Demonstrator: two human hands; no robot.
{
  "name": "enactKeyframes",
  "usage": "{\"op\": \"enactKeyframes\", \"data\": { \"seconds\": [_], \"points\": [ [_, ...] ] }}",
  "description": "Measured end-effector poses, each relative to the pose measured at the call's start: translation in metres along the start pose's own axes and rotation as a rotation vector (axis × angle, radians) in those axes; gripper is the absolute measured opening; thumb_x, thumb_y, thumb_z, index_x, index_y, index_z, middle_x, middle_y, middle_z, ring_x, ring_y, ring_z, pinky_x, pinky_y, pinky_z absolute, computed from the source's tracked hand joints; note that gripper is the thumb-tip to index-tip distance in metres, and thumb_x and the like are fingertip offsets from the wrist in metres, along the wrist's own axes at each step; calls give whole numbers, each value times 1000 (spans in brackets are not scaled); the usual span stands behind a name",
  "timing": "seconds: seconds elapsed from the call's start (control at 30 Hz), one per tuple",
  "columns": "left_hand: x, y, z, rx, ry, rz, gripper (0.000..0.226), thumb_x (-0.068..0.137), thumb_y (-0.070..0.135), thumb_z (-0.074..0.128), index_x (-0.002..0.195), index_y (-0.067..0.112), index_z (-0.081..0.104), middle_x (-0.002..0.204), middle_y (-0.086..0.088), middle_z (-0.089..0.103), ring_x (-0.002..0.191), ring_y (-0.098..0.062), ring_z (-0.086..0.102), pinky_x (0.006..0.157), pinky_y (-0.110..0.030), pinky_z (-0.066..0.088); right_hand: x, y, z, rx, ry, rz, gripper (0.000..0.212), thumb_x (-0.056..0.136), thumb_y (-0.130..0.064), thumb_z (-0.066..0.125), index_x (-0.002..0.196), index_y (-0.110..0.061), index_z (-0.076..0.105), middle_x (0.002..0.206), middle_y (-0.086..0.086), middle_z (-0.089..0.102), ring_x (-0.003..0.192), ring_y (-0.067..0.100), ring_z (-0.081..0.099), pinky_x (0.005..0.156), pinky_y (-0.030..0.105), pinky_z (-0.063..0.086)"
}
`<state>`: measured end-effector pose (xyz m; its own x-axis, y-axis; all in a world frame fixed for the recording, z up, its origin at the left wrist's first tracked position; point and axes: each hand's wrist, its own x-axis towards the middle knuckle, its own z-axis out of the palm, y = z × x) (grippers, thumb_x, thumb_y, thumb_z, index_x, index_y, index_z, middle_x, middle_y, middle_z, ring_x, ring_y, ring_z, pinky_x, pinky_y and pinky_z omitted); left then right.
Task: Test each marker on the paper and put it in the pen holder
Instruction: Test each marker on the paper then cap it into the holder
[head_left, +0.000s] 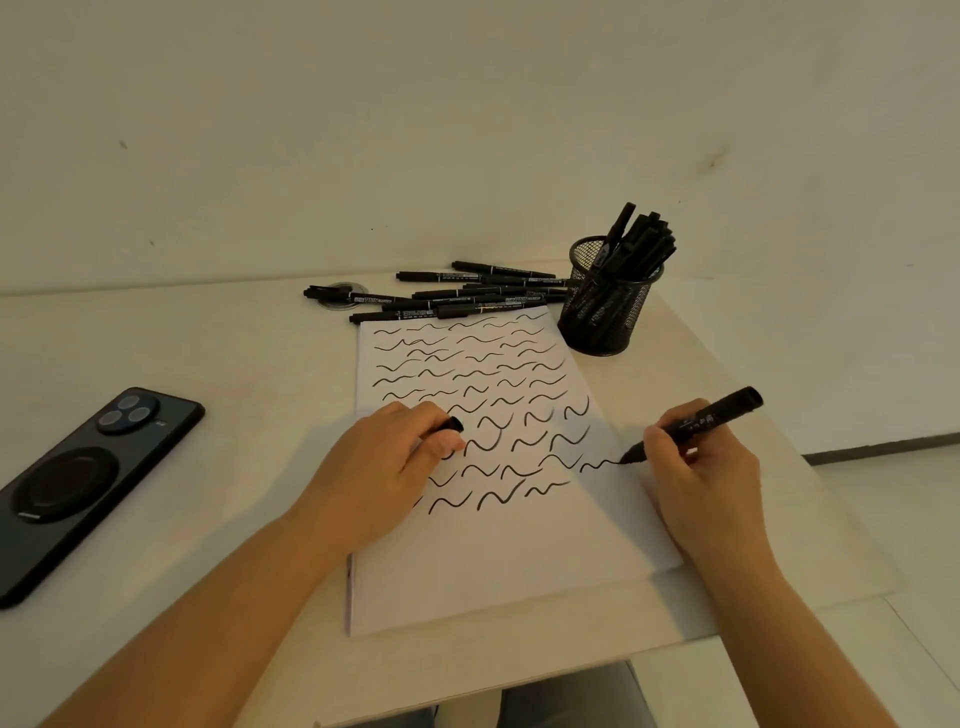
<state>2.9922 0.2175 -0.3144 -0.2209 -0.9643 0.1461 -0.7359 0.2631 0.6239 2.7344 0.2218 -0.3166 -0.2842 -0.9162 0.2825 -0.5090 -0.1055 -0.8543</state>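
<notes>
Holding one black marker (696, 423) in your right hand (701, 478), you have its tip on the paper (498, 561) near the right edge, at the end of a fresh wavy line. Your fingers are curled tightly round the barrel, and the back end of the marker points up and to the right.

Your left hand (374, 473) rests on the left part of the paper and pinches one small black cap (451, 425) between the thumb and the fingers.

The paper is one white sheet, or perhaps a thin stack; you cannot tell from this view. It carries many short black wavy strokes in about ten rows, too many for an exact count.

Behind the paper lies a loose pile of markers (457, 296) on the table (218, 364), about eight or nine, overlapping one another. One black mesh pen holder (605, 312) stands just beside the far right corner of the paper. It is packed with markers standing upright and tilted, roughly ten, but the bundle is too dense to count.

One dark phone (88, 483) lies face down, well apart to your left. One round clear disc (343, 291) lies under the left end of the pile.
</notes>
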Motion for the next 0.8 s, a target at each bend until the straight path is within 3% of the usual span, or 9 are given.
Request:
{"op": "enactKeyframes", "data": {
  "seconds": [0.1, 0.17, 0.23, 0.37, 0.53, 0.63, 0.8],
  "points": [
    [-1, 0, 1, 14, 27, 3, 21, 93, 40, 40, 94, 30, 58, 91, 4, 65, 87, -10, 56, 76, -34, 47, -2, -2, -2, 63, 136, -31, 15, 86, -23, 54, 75, -33, 51, 66, -8, 59, 57, 6, 54, 53, 19, 40],
    [-2, 1, 0, 22, 63, 12, 19, 92, 38, 43, 94, 29, 60, 88, 6, 63, 81, -7, 55, 71, -28, 45, -1, -4, -2, 137, 157, -23, 16, 87, -22, 55, 78, -34, 53, 71, -6, 62, 63, 1, 57, 55, 7, 40],
    [-3, 2, 0, 23, 86, 22, 16, 91, 39, 45, 93, 30, 58, 85, 9, 63, 75, -2, 53, 64, -21, 41, 1, -9, -1, 209, 153, -14, 19, 86, -17, 58, 79, -35, 55, 73, -4, 62, 63, 0, 57, 55, 4, 40],
    [-4, 3, -2, -22, 114, 25, 11, 89, 35, 51, 95, 29, 59, 80, 15, 62, 69, 9, 50, 58, -14, 34, 12, -27, 9, 395, 93, -13, 26, 85, -10, 59, 78, -34, 60, 67, -3, 60, 58, 5, 52, 54, 12, 43],
    [-3, 5, -5, -88, 118, 1, 6, 87, 31, 57, 91, 36, 58, 78, 18, 63, 57, 13, 50, 57, -8, 38, 26, -59, 41, 716, -138, 112, 29, 91, -24, 50, 69, -23, 69, 51, -2, 56, 49, 7, 46, 46, 17, 39],
    [-3, 4, -8, -121, 123, -18, 16, 86, 33, 58, 82, 48, 52, 74, 19, 62, 57, 11, 51, 57, -6, 38, 26, -66, 60, 781, -211, 173, 31, 91, -21, 50, 67, -21, 67, 49, -2, 54, 47, 8, 45, 46, 18, 40],
    [-1, 3, -9, -145, 135, -17, 18, 85, 34, 59, 79, 49, 51, 72, 20, 62, 60, 13, 52, 59, -4, 38, 17, -58, 69, 716, -272, 154, 15, 91, -15, 50, 77, -15, 56, 49, 1, 59, 46, 10, 50, 45, 19, 42]
  ]
}}
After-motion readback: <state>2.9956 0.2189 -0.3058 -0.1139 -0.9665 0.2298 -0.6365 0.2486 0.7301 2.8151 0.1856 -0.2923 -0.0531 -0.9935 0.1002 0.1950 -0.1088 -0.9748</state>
